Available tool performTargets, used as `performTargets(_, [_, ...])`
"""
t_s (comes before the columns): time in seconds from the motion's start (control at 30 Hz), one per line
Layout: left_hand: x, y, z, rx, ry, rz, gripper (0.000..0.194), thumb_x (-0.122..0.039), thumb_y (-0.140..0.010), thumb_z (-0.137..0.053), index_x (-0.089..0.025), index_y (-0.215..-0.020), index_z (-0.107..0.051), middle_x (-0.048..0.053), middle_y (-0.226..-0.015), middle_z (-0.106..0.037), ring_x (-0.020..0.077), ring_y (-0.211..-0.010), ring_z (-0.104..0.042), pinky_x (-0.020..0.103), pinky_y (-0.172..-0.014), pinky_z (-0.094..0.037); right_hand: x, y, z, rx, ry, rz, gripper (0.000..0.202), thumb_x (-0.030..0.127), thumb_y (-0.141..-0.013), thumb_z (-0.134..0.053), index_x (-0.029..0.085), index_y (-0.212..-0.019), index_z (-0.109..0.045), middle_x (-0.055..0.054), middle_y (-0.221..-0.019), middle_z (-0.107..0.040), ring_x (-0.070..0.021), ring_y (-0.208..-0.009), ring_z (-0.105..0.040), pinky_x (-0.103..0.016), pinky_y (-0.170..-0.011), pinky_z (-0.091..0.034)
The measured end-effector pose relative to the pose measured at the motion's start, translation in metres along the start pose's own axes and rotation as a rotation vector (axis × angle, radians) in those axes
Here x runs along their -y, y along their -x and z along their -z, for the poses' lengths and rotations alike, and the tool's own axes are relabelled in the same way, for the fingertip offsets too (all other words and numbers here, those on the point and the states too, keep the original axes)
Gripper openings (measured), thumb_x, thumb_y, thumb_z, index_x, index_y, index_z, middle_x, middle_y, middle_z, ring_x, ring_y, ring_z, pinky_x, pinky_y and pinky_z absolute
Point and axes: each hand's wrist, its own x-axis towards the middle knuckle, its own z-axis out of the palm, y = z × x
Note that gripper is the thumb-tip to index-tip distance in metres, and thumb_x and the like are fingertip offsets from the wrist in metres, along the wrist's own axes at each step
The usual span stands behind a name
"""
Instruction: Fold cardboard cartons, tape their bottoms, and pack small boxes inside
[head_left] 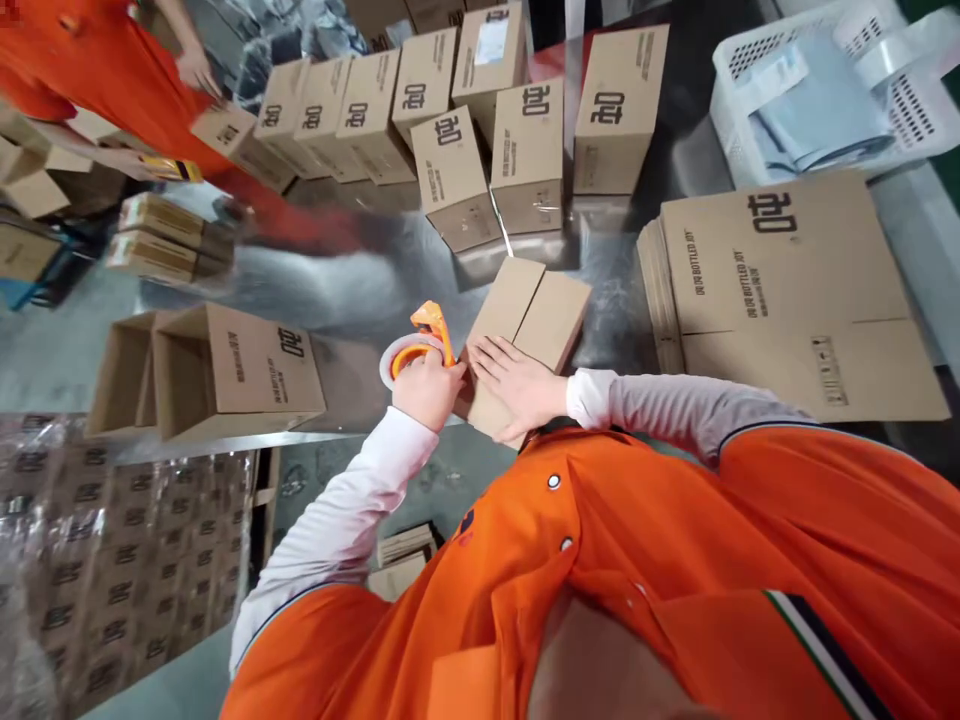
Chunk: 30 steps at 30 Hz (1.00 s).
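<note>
In the middle of the metal table, close to my body, stands a cardboard box [551, 318] with its flaps folded together along a centre seam. My right hand [517, 385] lies flat on it, fingers stretched out across the flaps. An orange tape dispenser [433, 322] with a roll of tape is in my left hand [429, 388], whose fingers are wrapped round it. That hand is right beside the box's left edge. Whether any tape sticks to the box there is hidden by my hand.
Flattened cartons [795, 290] are stacked at the right, below a white basket [810, 170] with grey bags. Several upright boxes [529, 150] line the far side. Open boxes [247, 370] lie at left. A co-worker's hand [196, 72] reaches near the far boxes. Wrapped cartons [120, 560] stand lower left.
</note>
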Motion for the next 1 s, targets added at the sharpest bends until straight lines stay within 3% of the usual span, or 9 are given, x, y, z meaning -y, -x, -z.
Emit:
performTargets(0.13, [0.001, -0.002, 0.002, 0.019, -0.042, -0.013, 0.045, -0.036, -0.108, -0.044, -0.024, -0.14, -0.074, 0.022, -0.123, -0.062, 0.0385, -0.116, -0.063, 0.045, -0.091, -0.05, 0.002, -0.003, 0.0, -0.038, -0.045, -0.097, 0.122, 0.08, -0.086, -0.061, -0.007, -0.167, -0.034, -0.03, -0.173, -0.023, -0.0505, -0.165, -0.009, -0.063, -0.136, -0.006])
performTargets(0.27, [0.001, -0.005, 0.006, 0.026, -0.064, -0.023, 0.052, -0.033, -0.11, -0.033, -0.022, -0.138, -0.076, 0.024, -0.117, -0.063, 0.0387, -0.111, -0.064, 0.046, -0.086, -0.049, 0.012, -0.003, 0.001, 0.009, -0.044, -0.026, 0.124, 0.085, -0.078, -0.065, 0.002, -0.167, -0.041, -0.024, -0.175, -0.024, -0.0512, -0.165, -0.006, -0.065, -0.136, -0.004])
performTargets(0.5, [0.004, -0.011, 0.007, -0.023, -0.105, -0.064, 0.044, -0.033, -0.108, -0.043, -0.025, -0.132, -0.079, 0.022, -0.108, -0.067, 0.0368, -0.102, -0.068, 0.042, -0.079, -0.049, 0.013, -0.01, -0.003, 0.005, -0.081, -0.078, 0.129, 0.084, -0.078, -0.064, -0.009, -0.165, -0.036, -0.031, -0.174, -0.017, -0.0524, -0.164, -0.011, -0.066, -0.136, -0.006])
performTargets(0.7, [0.016, -0.012, 0.017, 0.055, -0.143, -0.052, 0.044, -0.03, -0.102, -0.055, -0.027, -0.142, -0.073, 0.02, -0.112, -0.072, 0.0388, -0.105, -0.071, 0.043, -0.082, -0.054, 0.001, -0.013, 0.0, 0.11, -0.076, -0.017, 0.129, 0.087, -0.087, -0.054, -0.01, -0.168, -0.027, -0.031, -0.176, -0.01, -0.0484, -0.166, -0.004, -0.06, -0.138, -0.003])
performTargets(0.77, [0.024, -0.016, 0.036, 0.049, -0.118, -0.025, 0.049, -0.03, -0.099, -0.059, -0.023, -0.147, -0.069, 0.019, -0.116, -0.074, 0.0381, -0.109, -0.072, 0.043, -0.089, -0.055, -0.009, -0.012, 0.002, 0.106, -0.076, 0.096, 0.133, 0.09, -0.085, -0.054, -0.01, -0.168, -0.026, -0.031, -0.176, -0.01, -0.0468, -0.166, -0.002, -0.058, -0.139, -0.002])
performTargets(0.83, [0.03, -0.025, 0.066, 0.034, -0.047, 0.018, 0.06, -0.033, -0.097, -0.067, -0.018, -0.154, -0.062, 0.018, -0.118, -0.075, 0.0359, -0.11, -0.073, 0.042, -0.095, -0.056, -0.019, -0.011, 0.002, 0.086, -0.084, 0.218, 0.133, 0.088, -0.083, -0.06, -0.01, -0.168, -0.027, -0.031, -0.175, -0.012, -0.046, -0.167, -0.003, -0.059, -0.138, -0.002])
performTargets(0.93, [0.028, -0.056, 0.127, -0.024, 0.164, 0.003, 0.094, -0.04, -0.078, -0.091, -0.017, -0.161, -0.054, 0.012, -0.131, -0.074, 0.0326, -0.119, -0.072, 0.041, -0.107, -0.055, -0.029, -0.013, -0.004, 0.047, -0.092, 0.354, 0.121, 0.074, -0.083, -0.069, -0.006, -0.167, -0.033, -0.031, -0.174, -0.017, -0.0459, -0.166, -0.01, -0.063, -0.137, -0.004])
performTargets(1.0, [0.013, -0.091, 0.168, -0.067, 0.339, -0.059, 0.102, -0.037, -0.067, -0.098, -0.016, -0.158, -0.057, 0.006, -0.137, -0.073, 0.029, -0.125, -0.07, 0.042, -0.117, -0.05, -0.027, -0.017, -0.012, 0.014, -0.107, 0.364, 0.106, 0.064, -0.088, -0.069, -0.003, -0.165, -0.039, -0.03, -0.174, -0.023, -0.0454, -0.165, -0.018, -0.065, -0.136, -0.01])
